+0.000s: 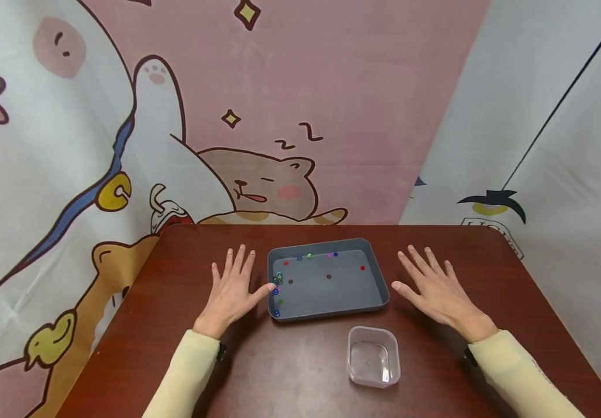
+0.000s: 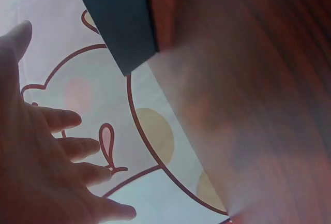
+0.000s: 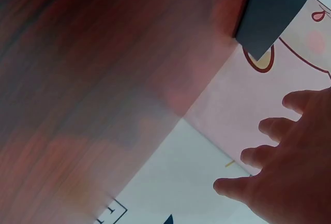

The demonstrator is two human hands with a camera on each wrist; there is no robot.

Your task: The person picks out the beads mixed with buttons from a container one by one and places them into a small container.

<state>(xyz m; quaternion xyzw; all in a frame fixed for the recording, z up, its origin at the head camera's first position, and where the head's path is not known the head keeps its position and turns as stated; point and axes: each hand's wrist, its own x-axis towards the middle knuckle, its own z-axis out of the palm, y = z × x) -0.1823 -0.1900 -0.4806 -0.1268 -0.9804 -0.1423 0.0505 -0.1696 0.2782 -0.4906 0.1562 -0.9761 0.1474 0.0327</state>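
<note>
**A:** What is the tray (image 1: 326, 305) made of?

**B:** It looks like matte grey plastic: a shallow rectangle with rounded corners and a low raised rim. It lies flat in the middle of the table (image 1: 290, 377), which is glossy, dark reddish wood grain with rounded far corners.

**A:** Which way does it run?

**B:** Its long axis runs left to right, roughly parallel to the table's far edge, and its short sides face the two hands.

**A:** And inside it?

**B:** Small round beads (image 1: 277, 280) in red, blue, green and pink. Most are bunched along the left rim, a few are strung along the far rim, and some lie loose on the floor of the tray.

**A:** What about the hands?

**B:** The left hand (image 1: 233, 290) lies palm down on the wood just left of the tray. Its fingers are straight and spread, and the thumb tip reaches the tray's left rim. The right hand (image 1: 435, 291) lies flat just right of the tray, fingers also fanned apart, holding nothing.

**A:** Is there anything nearer the person?

**B:** A clear, squarish plastic cup (image 1: 374, 355) with rounded corners stands upright, near the tray's near right corner.
</note>
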